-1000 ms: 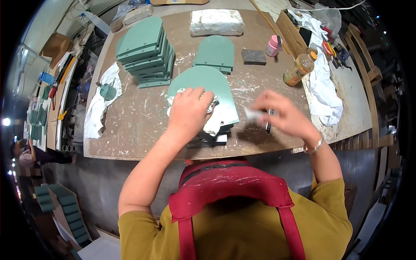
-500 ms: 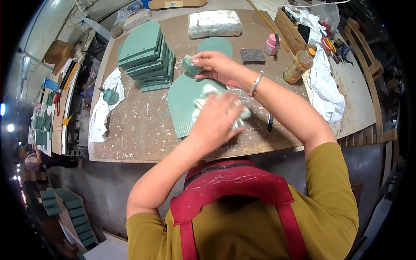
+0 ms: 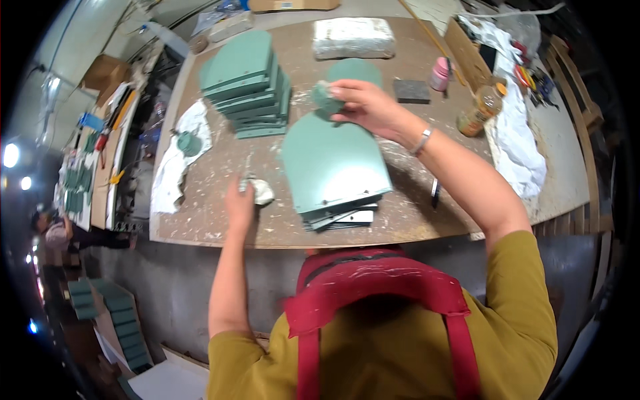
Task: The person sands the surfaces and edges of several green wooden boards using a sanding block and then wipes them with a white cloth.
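Observation:
A stack of green panels with rounded tops (image 3: pixel 337 160) lies in front of me, the top one glossy under the light. My right hand (image 3: pixel 370 110) is over its far end, fingers closed on a small green piece with a whitish patch (image 3: pixel 327 99); its exact kind is unclear. To the left of the stack, low over the tabletop, my left hand (image 3: pixel 241 203) grips a crumpled white rag (image 3: pixel 263 193). Another rounded green panel (image 3: pixel 355 69) shows just behind my right hand. A taller stack of similar panels (image 3: pixel 243 77) stands at the far left.
On the brown worktable (image 3: pixel 200 223) are a white cloth with a green roll-like item (image 3: pixel 189 143), a white wrapped block (image 3: pixel 353 39), a grey block (image 3: pixel 411 92), a pink bottle (image 3: pixel 439 75), a drink bottle (image 3: pixel 481 110) and a black-handled tool (image 3: pixel 435 193). Someone stands far left.
My left hand has moved with the white rag from the top panel to the table on its left, uncovering the panel's surface. The right hand still holds the green piece near the far end.

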Motion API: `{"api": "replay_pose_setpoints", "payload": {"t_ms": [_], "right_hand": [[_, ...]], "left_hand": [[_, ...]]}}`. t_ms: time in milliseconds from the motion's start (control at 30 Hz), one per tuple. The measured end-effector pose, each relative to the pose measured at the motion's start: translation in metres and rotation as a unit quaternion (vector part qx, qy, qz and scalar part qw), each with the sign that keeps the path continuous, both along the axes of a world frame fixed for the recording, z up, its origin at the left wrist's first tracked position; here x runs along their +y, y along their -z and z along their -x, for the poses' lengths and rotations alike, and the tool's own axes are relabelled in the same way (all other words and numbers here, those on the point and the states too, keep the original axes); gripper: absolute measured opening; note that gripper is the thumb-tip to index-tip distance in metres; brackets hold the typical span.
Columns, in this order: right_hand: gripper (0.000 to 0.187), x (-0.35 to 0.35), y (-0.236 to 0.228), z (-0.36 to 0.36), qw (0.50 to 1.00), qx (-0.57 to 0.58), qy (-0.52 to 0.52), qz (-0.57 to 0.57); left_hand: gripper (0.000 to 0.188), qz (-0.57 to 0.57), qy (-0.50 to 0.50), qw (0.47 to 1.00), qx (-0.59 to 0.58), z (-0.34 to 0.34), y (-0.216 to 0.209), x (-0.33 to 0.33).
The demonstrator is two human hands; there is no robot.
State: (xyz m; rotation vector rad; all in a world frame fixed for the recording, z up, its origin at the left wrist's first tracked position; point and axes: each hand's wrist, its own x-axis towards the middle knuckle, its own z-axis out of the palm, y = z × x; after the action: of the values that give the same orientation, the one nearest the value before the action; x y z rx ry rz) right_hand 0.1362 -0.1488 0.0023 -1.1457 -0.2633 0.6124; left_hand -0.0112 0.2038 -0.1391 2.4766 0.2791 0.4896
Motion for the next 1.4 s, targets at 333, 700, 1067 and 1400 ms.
{"api": "replay_pose_setpoints", "payload": {"t_ms": [333, 700, 1067, 1400], "right_hand": [[0.03, -0.084, -0.017, 0.041, 0.982, -0.027, 0.174, -0.062], [0.029, -0.09, -0.012, 0.069, 0.979, 0.015, 0.169, -0.114], [0.031, -0.086, -0.013, 0.076, 0.97, 0.021, 0.198, -0.136], [0.025, -0.058, -0.01, 0.078, 0.989, -0.012, 0.145, -0.03]], "left_hand": [[0.07, -0.143, 0.271, 0.948, -0.091, 0.02, -0.149, -0.126], [0.063, -0.299, 0.344, 0.877, -0.151, 0.027, -0.124, -0.194], [0.036, 0.67, 0.128, 0.729, -0.061, -0.01, -0.149, -0.129], [0.044, 0.485, 0.104, 0.838, 0.229, -0.004, -0.12, -0.091]]}}
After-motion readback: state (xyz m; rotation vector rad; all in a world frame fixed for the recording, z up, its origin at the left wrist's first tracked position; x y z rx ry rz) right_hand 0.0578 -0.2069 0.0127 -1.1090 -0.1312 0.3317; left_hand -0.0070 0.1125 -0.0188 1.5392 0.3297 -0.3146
